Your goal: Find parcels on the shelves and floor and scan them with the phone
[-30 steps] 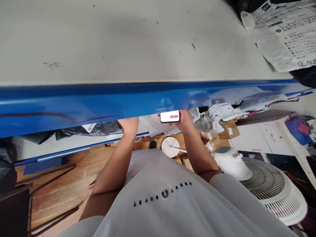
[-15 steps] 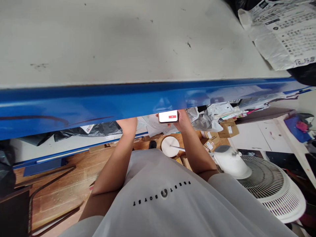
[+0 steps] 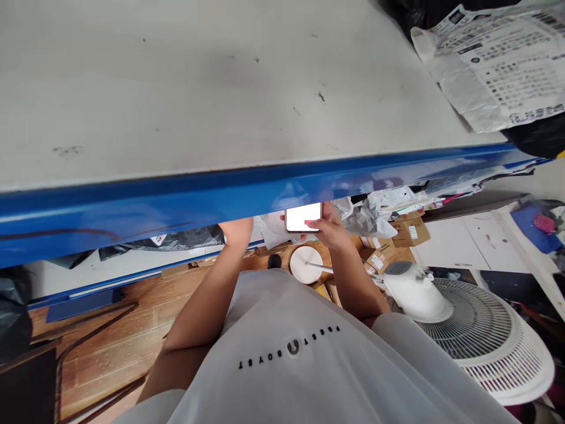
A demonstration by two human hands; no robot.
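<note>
In the head view a smartphone (image 3: 296,215) with a bright, mostly white screen and a small red patch is held in my right hand (image 3: 332,229). My right thumb lies over the lower right of the screen, by the red patch, and other fingertips show around the phone's edges. The phone's upper edge is cut off by the blue shelf edge (image 3: 212,203). Below that same edge, only the wrist and back of my left hand (image 3: 239,232) appear, near a black plastic bag (image 3: 189,237). Its fingers are hidden.
Above stretches a white shelf surface (image 3: 198,118), with a printed plastic mailer (image 3: 498,76) at its right. Crumpled plastic packaging (image 3: 371,217) and cardboard boxes (image 3: 410,231) lie beyond my right hand. A white fan (image 3: 481,330) stands at the right.
My right thumb has come over the phone screen onto the red patch. In the picture, the shelf edge and both hands sit slightly lower, and more of the phone shows.
</note>
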